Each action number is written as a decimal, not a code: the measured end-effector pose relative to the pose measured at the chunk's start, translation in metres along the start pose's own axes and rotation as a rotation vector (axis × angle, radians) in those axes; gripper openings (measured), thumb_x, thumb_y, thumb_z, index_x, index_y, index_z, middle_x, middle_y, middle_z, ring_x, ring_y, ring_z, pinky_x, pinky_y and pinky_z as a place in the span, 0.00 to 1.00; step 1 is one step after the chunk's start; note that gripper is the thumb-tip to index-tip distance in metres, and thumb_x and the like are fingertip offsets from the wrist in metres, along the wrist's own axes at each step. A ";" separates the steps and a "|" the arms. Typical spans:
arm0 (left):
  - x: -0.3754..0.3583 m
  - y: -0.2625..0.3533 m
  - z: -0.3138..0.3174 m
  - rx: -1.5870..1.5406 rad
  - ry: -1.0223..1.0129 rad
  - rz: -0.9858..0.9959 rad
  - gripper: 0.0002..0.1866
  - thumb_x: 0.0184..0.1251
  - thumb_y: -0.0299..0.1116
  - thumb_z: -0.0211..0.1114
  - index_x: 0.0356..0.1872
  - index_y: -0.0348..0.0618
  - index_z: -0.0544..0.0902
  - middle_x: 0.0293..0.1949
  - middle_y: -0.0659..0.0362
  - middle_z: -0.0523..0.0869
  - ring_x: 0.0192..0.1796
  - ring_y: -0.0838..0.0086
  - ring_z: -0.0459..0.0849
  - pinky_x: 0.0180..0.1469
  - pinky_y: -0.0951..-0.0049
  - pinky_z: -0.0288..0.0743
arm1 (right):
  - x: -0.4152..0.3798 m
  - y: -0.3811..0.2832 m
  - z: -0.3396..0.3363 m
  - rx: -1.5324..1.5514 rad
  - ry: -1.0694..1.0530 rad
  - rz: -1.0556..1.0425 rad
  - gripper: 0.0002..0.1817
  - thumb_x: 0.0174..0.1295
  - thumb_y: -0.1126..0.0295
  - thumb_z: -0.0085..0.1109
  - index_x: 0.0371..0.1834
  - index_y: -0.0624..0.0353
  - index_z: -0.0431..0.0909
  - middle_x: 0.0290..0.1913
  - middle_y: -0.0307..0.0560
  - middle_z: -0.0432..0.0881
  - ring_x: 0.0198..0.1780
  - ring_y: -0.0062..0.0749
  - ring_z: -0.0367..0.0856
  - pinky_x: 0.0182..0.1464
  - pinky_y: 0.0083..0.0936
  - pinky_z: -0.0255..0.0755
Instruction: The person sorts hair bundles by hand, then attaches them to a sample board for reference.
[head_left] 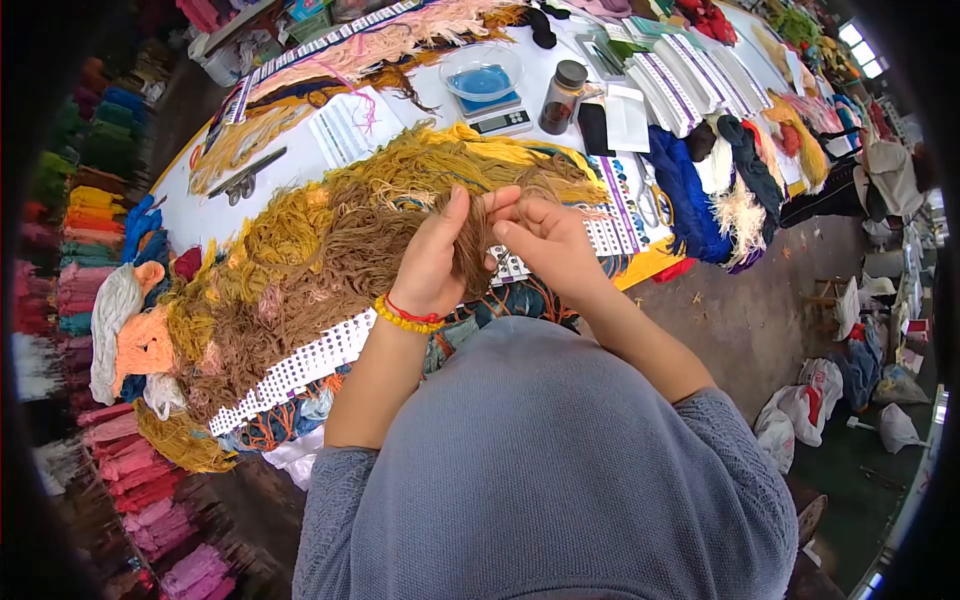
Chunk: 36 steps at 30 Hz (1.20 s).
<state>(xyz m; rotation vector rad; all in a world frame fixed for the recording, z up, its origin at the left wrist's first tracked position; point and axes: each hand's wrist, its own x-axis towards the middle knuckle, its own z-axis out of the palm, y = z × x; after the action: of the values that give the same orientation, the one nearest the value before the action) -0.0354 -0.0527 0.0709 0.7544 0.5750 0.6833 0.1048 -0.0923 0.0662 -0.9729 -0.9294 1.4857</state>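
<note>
A hank of brown yarn (466,245) hangs across my left hand (430,260), whose fingers are curled round it with the thumb up. My right hand (556,248) is just to its right, thumb and fingertips pinched together on strands of the same yarn. Both hands are above the near edge of the table. Under and left of them spreads a large heap of loose brown and olive yarn (330,235). A white card strip with punched holes (300,378) runs along the heap's near side.
Behind the heap are a digital scale (501,122) bearing a blue-bottomed clear dish (484,80), and a dark jar (562,100). Scissors (655,205) lie at right beside blue yarn (682,195). Stacked white cards (665,92) lie farther back. Coloured yarn bundles (130,460) line the left.
</note>
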 end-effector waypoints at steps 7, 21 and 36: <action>-0.002 0.002 0.003 -0.080 -0.033 0.002 0.32 0.67 0.55 0.35 0.55 0.36 0.68 0.52 0.58 0.74 0.46 0.80 0.74 0.31 0.85 0.65 | -0.008 0.001 0.003 0.003 0.031 -0.077 0.06 0.58 0.75 0.51 0.36 0.66 0.71 0.29 0.38 0.77 0.27 0.17 0.75 0.31 0.13 0.68; 0.002 -0.002 -0.006 -0.148 -0.054 -0.013 0.27 0.69 0.49 0.37 0.54 0.34 0.67 0.53 0.52 0.74 0.52 0.72 0.76 0.22 0.88 0.62 | -0.001 -0.010 -0.021 0.627 0.098 0.032 0.09 0.64 0.68 0.40 0.40 0.60 0.69 0.11 0.32 0.54 0.11 0.15 0.50 0.15 0.15 0.47; 0.005 -0.016 0.001 0.132 0.021 0.180 0.33 0.67 0.56 0.36 0.56 0.36 0.69 0.53 0.61 0.75 0.23 0.88 0.64 0.23 0.88 0.58 | -0.002 -0.003 0.012 -0.058 0.076 0.081 0.06 0.58 0.69 0.53 0.28 0.60 0.74 0.15 0.31 0.69 0.15 0.10 0.62 0.16 0.09 0.53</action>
<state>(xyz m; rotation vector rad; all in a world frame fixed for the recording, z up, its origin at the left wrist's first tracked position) -0.0258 -0.0583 0.0578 0.9309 0.5805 0.8256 0.0946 -0.0951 0.0734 -1.1134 -0.8920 1.4857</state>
